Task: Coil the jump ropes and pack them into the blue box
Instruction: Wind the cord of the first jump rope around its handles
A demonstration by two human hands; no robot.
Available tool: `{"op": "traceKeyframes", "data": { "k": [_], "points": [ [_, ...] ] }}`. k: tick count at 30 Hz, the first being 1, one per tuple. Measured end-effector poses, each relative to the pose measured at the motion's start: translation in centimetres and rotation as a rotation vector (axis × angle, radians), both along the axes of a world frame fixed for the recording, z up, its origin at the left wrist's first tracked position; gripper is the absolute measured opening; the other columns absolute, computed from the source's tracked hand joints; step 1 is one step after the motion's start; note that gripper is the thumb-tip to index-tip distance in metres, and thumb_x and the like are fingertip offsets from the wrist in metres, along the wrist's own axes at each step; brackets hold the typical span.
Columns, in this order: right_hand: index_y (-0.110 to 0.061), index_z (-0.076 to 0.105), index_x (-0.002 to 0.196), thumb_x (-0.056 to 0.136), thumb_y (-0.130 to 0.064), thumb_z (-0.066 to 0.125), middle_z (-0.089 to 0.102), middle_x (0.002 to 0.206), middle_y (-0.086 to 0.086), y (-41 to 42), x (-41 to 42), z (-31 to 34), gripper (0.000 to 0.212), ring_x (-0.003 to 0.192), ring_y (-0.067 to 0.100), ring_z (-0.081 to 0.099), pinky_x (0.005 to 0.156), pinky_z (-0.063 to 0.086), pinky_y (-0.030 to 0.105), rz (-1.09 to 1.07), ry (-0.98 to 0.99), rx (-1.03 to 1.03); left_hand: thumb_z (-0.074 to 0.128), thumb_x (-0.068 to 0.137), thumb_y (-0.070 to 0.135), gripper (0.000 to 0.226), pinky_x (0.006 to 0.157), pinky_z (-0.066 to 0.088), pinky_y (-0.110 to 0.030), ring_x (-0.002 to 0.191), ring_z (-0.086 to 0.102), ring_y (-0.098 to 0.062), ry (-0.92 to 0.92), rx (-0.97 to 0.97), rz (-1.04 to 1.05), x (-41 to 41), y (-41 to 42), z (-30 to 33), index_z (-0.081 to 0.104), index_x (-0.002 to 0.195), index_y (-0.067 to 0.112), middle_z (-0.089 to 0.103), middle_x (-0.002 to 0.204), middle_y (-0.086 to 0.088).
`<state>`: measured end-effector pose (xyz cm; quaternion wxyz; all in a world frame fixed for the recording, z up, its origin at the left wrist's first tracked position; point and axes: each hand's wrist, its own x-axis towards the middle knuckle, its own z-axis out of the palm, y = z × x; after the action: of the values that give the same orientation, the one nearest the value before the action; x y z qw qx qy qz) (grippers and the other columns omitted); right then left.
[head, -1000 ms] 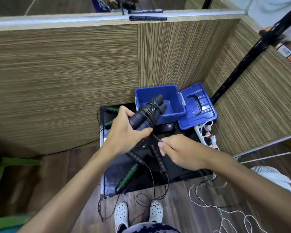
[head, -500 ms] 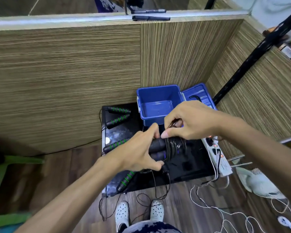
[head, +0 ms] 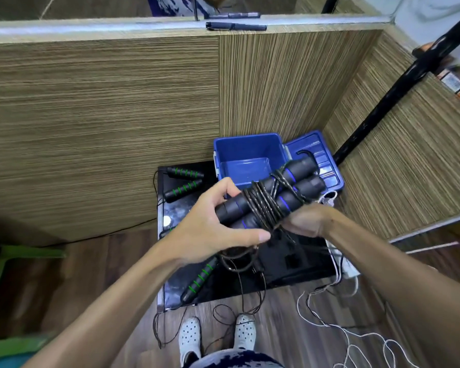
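Observation:
My left hand (head: 213, 229) grips the near ends of two black jump rope handles with blue rings (head: 290, 192), held side by side in front of the blue box (head: 250, 152). Dark cord (head: 263, 205) is wound in several turns around both handles. My right hand (head: 307, 220) is under the bundle, pinching the cord at its lower edge. The box stands open and looks empty, its lid (head: 319, 155) hinged out to the right. Green-ringed handles (head: 183, 188) lie uncoiled on the black table (head: 290, 266), one more (head: 198, 280) near its front edge.
Wood-grain partition walls close in the back and right. A black pole (head: 383, 102) leans across the right wall. Loose black cord hangs over the table's front edge above my shoes (head: 215, 335). A white power strip and white cable (head: 340, 325) lie at the right.
The bundle has been lifted and tilted up toward the box. My right hand went from over the handles to underneath them, and more cord is wound around them.

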<state>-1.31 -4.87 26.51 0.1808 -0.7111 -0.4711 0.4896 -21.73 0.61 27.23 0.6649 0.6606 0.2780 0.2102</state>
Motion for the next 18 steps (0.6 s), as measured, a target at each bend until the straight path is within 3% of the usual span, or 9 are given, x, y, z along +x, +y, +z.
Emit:
{"op": "traceKeyframes", "data": {
  "k": [2,3,5,7,8,11,14,16,18],
  "points": [
    [0.020,0.054,0.102,0.103,0.001,0.040,0.058,0.093,0.032,0.2,-1.1,-0.3,0.024,0.078,0.038,0.049,0.058,0.037,0.017,0.047,0.011,0.057,0.092,0.062,0.018,0.053,0.065,0.052,-0.032,0.068,0.060,-0.016,0.021,0.022,0.102,0.4,-0.1,-0.5,0.044,0.084,0.014,0.065,0.078,-0.006],
    [0.019,0.053,0.093,0.102,0.000,0.040,0.052,0.083,0.034,0.2,-1.5,-0.3,0.025,0.069,0.039,0.044,0.056,0.034,0.024,-0.011,0.041,0.079,0.092,0.063,0.017,0.053,0.066,0.052,-0.033,0.068,0.060,-0.016,0.034,0.033,0.140,0.6,-0.1,-0.7,0.044,0.086,0.011,0.066,0.079,-0.014],
    [-0.004,0.047,0.070,0.100,0.000,0.039,0.045,0.060,0.011,0.1,-2.2,-0.6,0.032,0.050,0.020,0.035,0.050,0.029,0.025,-0.004,0.088,0.141,0.094,0.065,0.014,0.055,0.065,0.054,-0.036,0.068,0.064,-0.018,0.051,0.032,0.213,0.8,0.2,-0.9,0.044,0.088,0.010,0.069,0.083,-0.023],
    [-0.017,0.038,0.067,0.100,-0.003,0.036,0.037,0.049,-0.015,-0.5,-2.6,-1.6,0.036,0.045,0.003,0.027,0.045,0.024,0.018,0.017,0.179,0.212,0.093,0.068,0.012,0.054,0.059,0.052,-0.026,0.062,0.063,-0.012,0.070,0.040,0.270,0.9,0.7,-0.9,0.043,0.089,0.010,0.069,0.080,-0.014],
    [-0.020,0.038,0.067,0.099,-0.005,0.036,0.036,0.048,-0.016,-0.7,-2.8,-2.1,0.035,0.045,0.001,0.026,0.045,0.024,0.015,0.013,0.177,0.244,0.093,0.067,0.015,0.054,0.059,0.049,-0.022,0.060,0.059,-0.009,0.108,0.078,0.281,1.1,0.8,-0.8,0.043,0.088,0.011,0.066,0.078,-0.009],
    [-0.025,0.038,0.066,0.100,-0.006,0.037,0.040,0.048,-0.019,-1.3,-3.2,-2.6,0.040,0.049,0.001,0.029,0.050,0.028,0.016,0.040,0.085,0.310,0.095,0.064,0.031,0.060,0.058,0.042,-0.018,0.061,0.051,-0.006,0.289,0.252,0.310,1.3,0.7,-0.8,0.041,0.086,0.017,0.064,0.077,-0.003],
    [-0.033,0.039,0.069,0.104,-0.006,0.038,0.051,0.059,-0.022,-2.3,-3.2,-2.7,0.045,0.056,0.001,0.045,0.061,0.033,0.015,0.131,-0.133,0.375,0.094,0.063,0.038,0.064,0.061,0.042,-0.017,0.061,0.050,-0.001,0.371,0.340,0.336,1.5,0.8,-1.2,0.039,0.088,0.019,0.062,0.077,0.006],
    [-0.031,0.044,0.077,0.105,-0.015,0.037,0.057,0.075,-0.015,-2.7,-3.0,-2.6,0.033,0.073,0.004,0.055,0.073,0.040,0.026,0.224,-0.284,0.326,0.093,0.065,0.038,0.064,0.059,0.041,-0.017,0.062,0.055,-0.002,0.383,0.395,0.313,1.8,0.6,-1.4,0.039,0.092,0.017,0.063,0.073,0.010],
    [-0.031,0.051,0.095,0.106,-0.029,0.031,0.057,0.086,-0.002,-3.4,-2.9,-2.0,0.023,0.092,0.024,0.059,0.085,0.046,0.040,0.289,-0.395,0.203,0.091,0.069,0.035,0.064,0.055,0.040,-0.016,0.060,0.054,-0.008,0.400,0.455,0.313,1.9,0.8,-1.4,0.038,0.097,0.013,0.060,0.070,0.008]
  ]
}}
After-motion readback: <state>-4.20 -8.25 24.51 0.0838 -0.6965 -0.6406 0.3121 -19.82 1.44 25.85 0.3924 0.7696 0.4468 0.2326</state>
